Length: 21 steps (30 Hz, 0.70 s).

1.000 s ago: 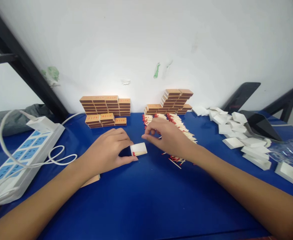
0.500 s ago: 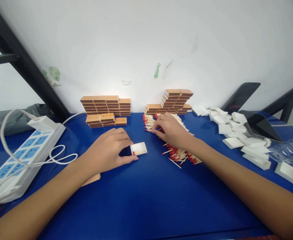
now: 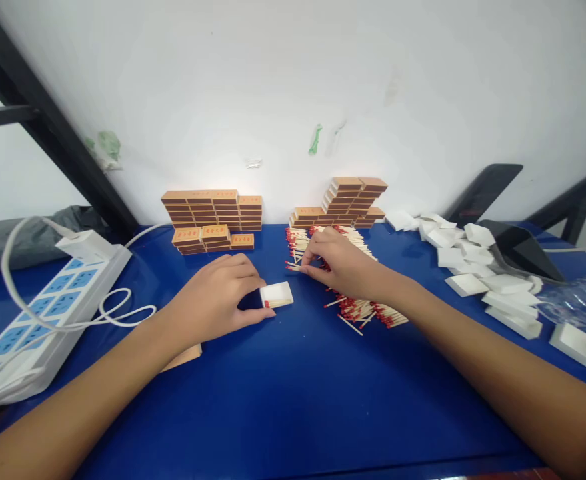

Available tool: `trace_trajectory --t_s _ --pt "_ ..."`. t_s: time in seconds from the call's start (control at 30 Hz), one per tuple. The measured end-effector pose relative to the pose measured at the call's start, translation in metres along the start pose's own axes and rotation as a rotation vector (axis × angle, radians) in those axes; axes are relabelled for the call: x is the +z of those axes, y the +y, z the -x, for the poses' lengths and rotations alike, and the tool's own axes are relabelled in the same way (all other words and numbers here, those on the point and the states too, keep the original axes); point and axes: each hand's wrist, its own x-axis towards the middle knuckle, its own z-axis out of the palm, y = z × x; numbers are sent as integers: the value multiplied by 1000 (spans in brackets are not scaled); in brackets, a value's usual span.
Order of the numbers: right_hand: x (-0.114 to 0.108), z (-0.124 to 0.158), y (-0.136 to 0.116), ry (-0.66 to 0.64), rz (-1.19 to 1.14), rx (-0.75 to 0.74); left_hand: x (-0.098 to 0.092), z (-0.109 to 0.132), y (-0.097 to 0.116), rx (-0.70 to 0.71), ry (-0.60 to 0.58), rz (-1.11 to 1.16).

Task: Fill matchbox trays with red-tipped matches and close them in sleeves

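My left hand [image 3: 217,293] grips a small white matchbox tray [image 3: 281,292] by its left end, thumb in front and fingers behind. A few red-tipped matches [image 3: 273,303] lie along the tray's near side. To the right, my right hand [image 3: 341,263] pinches a few matches [image 3: 293,267] between thumb and fingers, their red heads pointing left. Behind and beneath that hand spreads a heap of matches [image 3: 297,239], partly hidden by it. More loose matches [image 3: 357,311] lie on its near side. A tan matchbox piece [image 3: 185,359] shows partly beneath my left forearm.
Stacked matchboxes [image 3: 213,212] stand by the wall at left, another stack [image 3: 347,203] behind the matches. White trays [image 3: 473,253] are piled at right beside a dark dustpan-like object [image 3: 523,247] and clear plastic [image 3: 580,300]. A power strip [image 3: 53,313] with white cables lies left.
My right hand has drawn slightly toward me and left, and the pinched matches now stand apart from the heap. My left hand and the tray have barely moved.
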Motion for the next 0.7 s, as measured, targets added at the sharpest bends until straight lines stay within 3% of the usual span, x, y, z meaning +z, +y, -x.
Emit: trace_trajectory --t_s 0.7 --pt "-9 4 -3 -102 -21 -8 -1 -1 0 0 -17 -21"
